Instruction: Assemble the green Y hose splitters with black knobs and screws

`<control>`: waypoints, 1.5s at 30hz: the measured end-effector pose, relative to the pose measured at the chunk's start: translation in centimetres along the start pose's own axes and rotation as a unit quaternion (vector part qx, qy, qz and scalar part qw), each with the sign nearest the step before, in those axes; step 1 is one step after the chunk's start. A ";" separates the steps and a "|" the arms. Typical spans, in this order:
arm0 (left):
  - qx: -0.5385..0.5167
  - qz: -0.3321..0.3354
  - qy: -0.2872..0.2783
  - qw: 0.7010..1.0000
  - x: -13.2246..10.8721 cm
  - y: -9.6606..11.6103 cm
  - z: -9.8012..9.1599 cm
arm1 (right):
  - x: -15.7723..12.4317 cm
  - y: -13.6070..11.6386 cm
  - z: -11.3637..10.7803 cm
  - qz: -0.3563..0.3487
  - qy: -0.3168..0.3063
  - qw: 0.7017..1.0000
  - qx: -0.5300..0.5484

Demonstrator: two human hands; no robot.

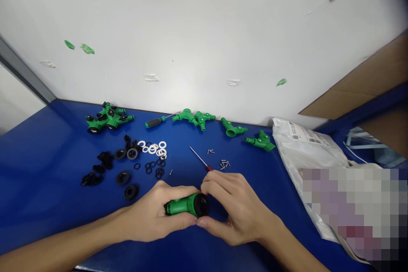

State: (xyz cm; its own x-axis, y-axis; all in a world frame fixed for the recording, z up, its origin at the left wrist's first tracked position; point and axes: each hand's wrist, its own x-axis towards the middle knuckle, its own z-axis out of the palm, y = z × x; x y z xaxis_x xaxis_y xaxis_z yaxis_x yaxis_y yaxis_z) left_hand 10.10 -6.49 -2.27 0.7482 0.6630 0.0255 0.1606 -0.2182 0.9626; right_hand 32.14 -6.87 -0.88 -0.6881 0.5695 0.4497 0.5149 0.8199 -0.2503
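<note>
My left hand (151, 212) is wrapped round the body of a green hose splitter (181, 206) near the table's front edge. A black threaded collar (202, 205) sits at the splitter's right end, its opening turned toward me. The fingers and thumb of my right hand (237, 208) close on that collar from the right. My palms and fingers hide part of the splitter. Just beyond my right hand lies a thin screwdriver (200, 158) with a red handle, partly covered by the fingers. Small screws (225, 164) are scattered to its right.
White washers (153, 149), black O-rings (160, 173), black collars (122, 177) and small black parts (92, 179) lie left. Assembled splitters (110, 119), a grey-green screwdriver (154, 123) and green splitter bodies (234, 128) line the white wall (197, 29). A plastic bag (296, 153) is right.
</note>
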 end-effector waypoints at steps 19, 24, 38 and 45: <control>0.041 -0.027 0.036 0.998 -0.5 -0.1 0.2 | 0.0 2.1 1.7 0.215 0.069 0.968 0.111; 0.003 -0.047 0.016 0.999 -0.6 -0.1 0.6 | 0.8 2.6 1.8 0.225 0.051 0.967 0.109; 0.002 -0.061 0.025 0.998 -0.3 -0.2 0.5 | 12.4 4.7 5.7 0.122 -0.142 0.980 0.066; 0.011 -0.048 0.023 0.999 -0.2 0.1 0.2 | 13.9 5.7 6.0 0.126 -0.117 0.972 0.159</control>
State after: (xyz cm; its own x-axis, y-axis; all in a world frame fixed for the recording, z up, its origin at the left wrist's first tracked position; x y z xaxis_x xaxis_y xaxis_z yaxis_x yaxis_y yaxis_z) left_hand 10.04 -6.80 -2.25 0.6991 0.7130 -0.0533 0.2436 -0.1674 0.9553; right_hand 22.42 6.04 -1.23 -0.6773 0.7217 0.1429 0.5233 0.6091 -0.5960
